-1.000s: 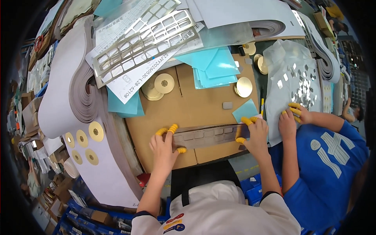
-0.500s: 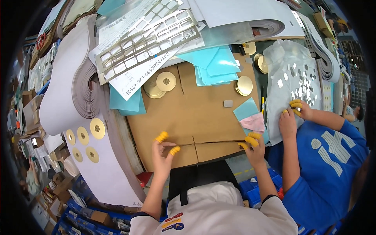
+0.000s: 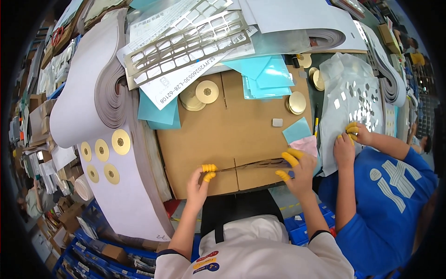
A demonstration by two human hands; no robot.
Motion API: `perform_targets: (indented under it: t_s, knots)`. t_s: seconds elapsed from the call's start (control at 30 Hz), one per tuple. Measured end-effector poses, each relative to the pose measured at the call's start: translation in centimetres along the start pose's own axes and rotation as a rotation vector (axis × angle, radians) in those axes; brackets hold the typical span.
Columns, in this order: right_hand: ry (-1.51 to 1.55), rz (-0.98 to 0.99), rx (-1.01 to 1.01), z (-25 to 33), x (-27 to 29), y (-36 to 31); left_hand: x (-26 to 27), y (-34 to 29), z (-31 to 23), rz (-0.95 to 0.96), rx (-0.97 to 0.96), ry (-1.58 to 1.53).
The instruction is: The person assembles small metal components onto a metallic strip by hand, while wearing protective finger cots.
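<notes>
A thin, dark metal strip-like sheet (image 3: 255,165), seen almost edge-on with what look like cut-outs, stretches above the near part of the cardboard (image 3: 209,139). At its left end my left hand (image 3: 198,188) pinches it between thumb and fingers in yellow finger cots. My right hand (image 3: 303,177) is at the other end with its cotted fingers spread apart; whether a fingertip still touches the sheet is unclear. Just beyond that hand lie a pink cloth (image 3: 304,145) and a light-blue sheet (image 3: 297,131). A small grey square piece (image 3: 277,122) rests farther back.
Perforated metal frames (image 3: 186,49) lie on papers at the back. Gold discs (image 3: 206,92) and blue sheets (image 3: 267,76) sit on the cardboard. A white roll (image 3: 88,88) with gold stickers stands left. At right, a co-worker's hands (image 3: 344,148) work beside a plastic bag (image 3: 346,88) bearing small shiny pieces.
My right hand's fingers have opened from a pinch at the sheet's right end. The sheet has tilted, showing more of its face. My left hand has shifted slightly right, still pinching.
</notes>
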State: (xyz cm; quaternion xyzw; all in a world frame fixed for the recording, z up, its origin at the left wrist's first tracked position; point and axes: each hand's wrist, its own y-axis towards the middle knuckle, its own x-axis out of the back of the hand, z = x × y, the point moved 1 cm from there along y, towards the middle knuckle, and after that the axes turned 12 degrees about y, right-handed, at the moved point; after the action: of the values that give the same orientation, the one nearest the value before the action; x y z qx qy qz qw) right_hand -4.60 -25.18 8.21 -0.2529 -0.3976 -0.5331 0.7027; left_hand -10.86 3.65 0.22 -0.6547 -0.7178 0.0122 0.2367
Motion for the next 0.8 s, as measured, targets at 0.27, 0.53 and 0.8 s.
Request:
perform_targets:
  t_s: [0.27, 0.53, 0.8]
  knots:
    - [0.237, 0.28, 0.103, 2.3, -2.4, 4.2, 0.4, 0.7, -2.9, -0.038, 0.022, -0.057]
    - [0.61, 0.381, -0.167, 3.2, -3.3, 6.0, -0.2, -1.3, -1.3, -0.029, 0.142, -0.599]
    - [0.699, 0.439, -0.309, 3.7, -4.8, 5.7, -0.5, -1.4, -1.3, -0.153, 0.25, -0.743]
